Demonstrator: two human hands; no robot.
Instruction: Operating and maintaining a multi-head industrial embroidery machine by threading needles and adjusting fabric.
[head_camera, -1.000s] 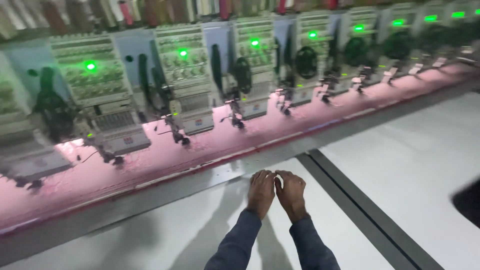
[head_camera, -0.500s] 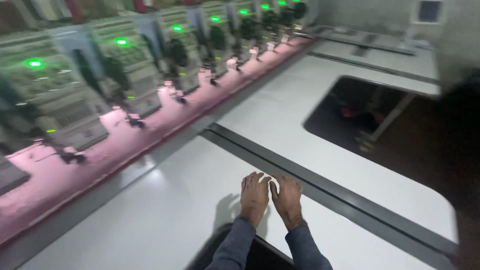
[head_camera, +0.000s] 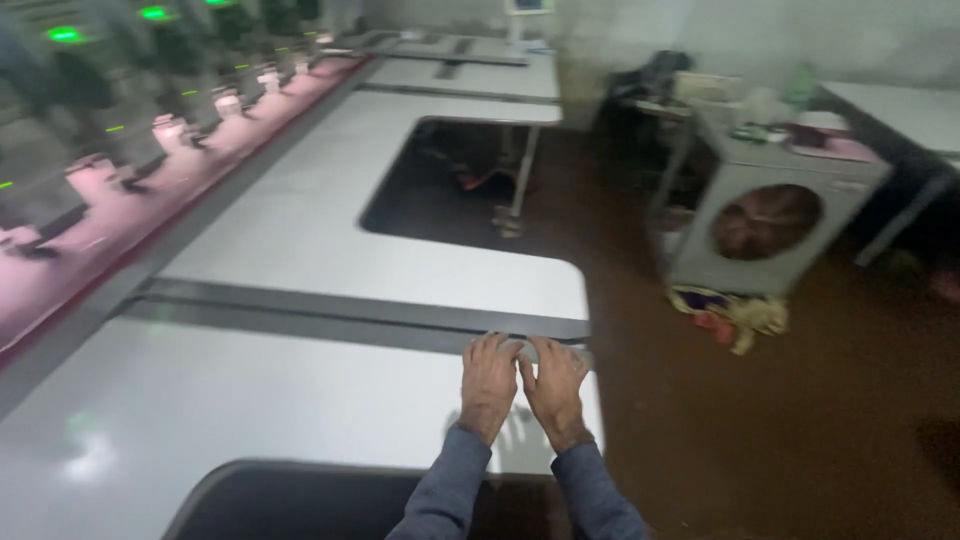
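**Hands on table edge, nothing lifted**

I note pink cloth (head_camera: 60, 275) at nine o'clock. Left hand (head_camera: 489, 385) and right hand (head_camera: 553, 388) lie flat together, palms down on the white table (head_camera: 300, 390) by its groove, holding nothing.

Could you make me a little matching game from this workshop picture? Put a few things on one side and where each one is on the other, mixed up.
Things:
1. both hands
2. pink fabric strip
3. grey box with a round grille
4. green lights

Places:
A. far upper left, on the machine heads
B. on the brown floor to the right
C. flat on the white table's near right corner
D. along the table's left edge, under the machine heads

Pairs:
1-C: left hand, right hand, white table
2-D: pink fabric strip
3-B: grey box
4-A: green lights
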